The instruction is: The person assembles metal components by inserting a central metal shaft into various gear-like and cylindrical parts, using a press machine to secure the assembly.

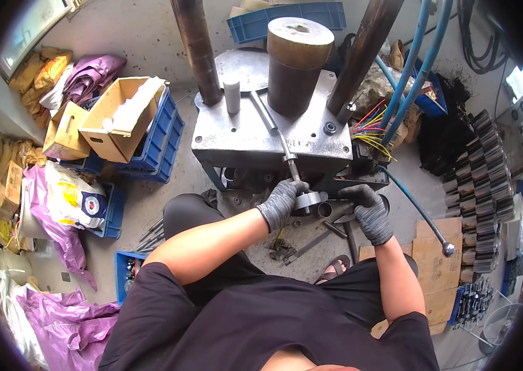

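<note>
My left hand (pixel 281 203), in a dark grey knit glove, is closed round a metal shaft (pixel 293 168) in front of the steel block. A thick silver ring-shaped part (pixel 308 200) sits by its fingers, round the shaft's lower end as far as I can see. A thinner steel rod (pixel 264 111) lies across the block's top and lines up with the shaft; whether they are joined is unclear. My right hand (pixel 369 213), gloved alike, is to the right of the ring, apart from it, thumb and fingers spread and nothing visible between them.
The steel block (pixel 267 141) carries a thick cylinder (pixel 298 68) between two upright columns. A lever with a ball end (pixel 448 249) reaches out at right. Stacked metal tubes (pixel 484 191) line the right side. Blue crates (pixel 161 139) with cardboard boxes stand at left. Loose metal pieces (pixel 335 230) lie between my legs.
</note>
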The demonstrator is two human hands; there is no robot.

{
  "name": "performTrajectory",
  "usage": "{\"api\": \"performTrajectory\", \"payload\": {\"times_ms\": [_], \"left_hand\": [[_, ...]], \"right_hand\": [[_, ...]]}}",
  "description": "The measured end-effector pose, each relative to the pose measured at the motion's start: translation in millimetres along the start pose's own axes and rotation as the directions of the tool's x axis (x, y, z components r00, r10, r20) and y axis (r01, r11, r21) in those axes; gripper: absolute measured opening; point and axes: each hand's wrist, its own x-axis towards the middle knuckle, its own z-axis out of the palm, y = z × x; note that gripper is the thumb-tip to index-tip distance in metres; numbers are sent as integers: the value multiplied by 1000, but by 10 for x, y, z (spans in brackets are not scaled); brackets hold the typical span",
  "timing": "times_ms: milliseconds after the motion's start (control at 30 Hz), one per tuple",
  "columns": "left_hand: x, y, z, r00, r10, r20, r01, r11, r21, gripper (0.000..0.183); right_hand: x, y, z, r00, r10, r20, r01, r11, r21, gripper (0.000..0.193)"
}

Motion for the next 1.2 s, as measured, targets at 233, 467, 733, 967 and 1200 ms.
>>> {"api": "performTrajectory", "payload": {"times_ms": [233, 467, 733, 967, 1200], "left_hand": [[235, 69, -118, 997, -80, 0, 79, 979, -190, 27], [164, 373, 2, 993, -89, -75, 74, 980, -183, 27], [290, 368, -112, 997, -66, 46, 73, 984, -162, 35], [532, 359, -287, 984, 13, 179, 36, 962, -270, 39], [608, 188, -496, 909, 415, 35, -406, 865, 294, 35]], "right_hand": [[-105, 669, 29, 999, 35, 9, -32, 968, -249, 23], [-313, 919, -120, 990, 53, 132, 63, 669, -740, 23], [-166, 744, -13, 910, 283, 303, 105, 549, -829, 38], [19, 652, 80, 796, 491, 353, 181, 363, -914, 47], [44, 436, 49, 861, 349, 369, 233, 375, -897, 36]]}}
